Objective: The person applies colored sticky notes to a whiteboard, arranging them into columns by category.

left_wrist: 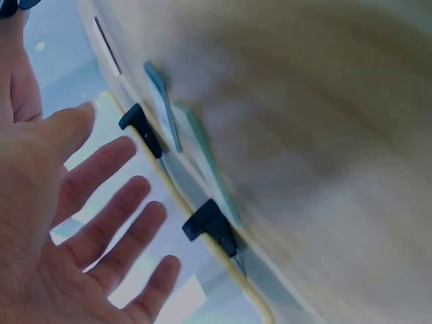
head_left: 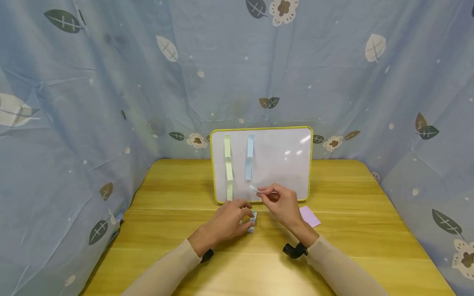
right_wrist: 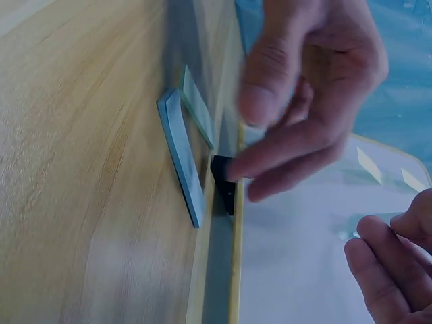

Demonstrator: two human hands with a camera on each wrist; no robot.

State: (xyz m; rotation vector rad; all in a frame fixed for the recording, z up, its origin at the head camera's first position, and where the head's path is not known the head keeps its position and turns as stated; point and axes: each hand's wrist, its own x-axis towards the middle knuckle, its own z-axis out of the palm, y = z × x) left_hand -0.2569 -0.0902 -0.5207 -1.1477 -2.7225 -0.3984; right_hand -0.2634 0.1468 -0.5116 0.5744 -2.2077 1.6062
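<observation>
Pinching a narrow pale-blue strip point(head_left: 254, 189) by one end, the right hand point(head_left: 282, 204) leaves most of it free, probably so the fingers do not cover the part meant to lie flat. The strip sits just below the lower end of the blue column point(head_left: 250, 146) on the whiteboard point(head_left: 281, 164); whether it touches the surface, I cannot tell. Beside that column, the green column point(head_left: 227, 146) runs lower, its strips set end to end, seemingly to keep each colour in its own line. The left hand point(head_left: 229, 220) has a relaxed grip, fingers loosely bent and holding nothing, above the blue pad point(right_wrist: 182, 162) and green pad point(right_wrist: 197, 108). These lie on the bench point(head_left: 352, 205) before the board, likely for easy reach. Black feet point(left_wrist: 210, 226) at the board's lower rim appear to prop it up, while a pink note point(head_left: 310, 216) lies near the right forearm.
</observation>
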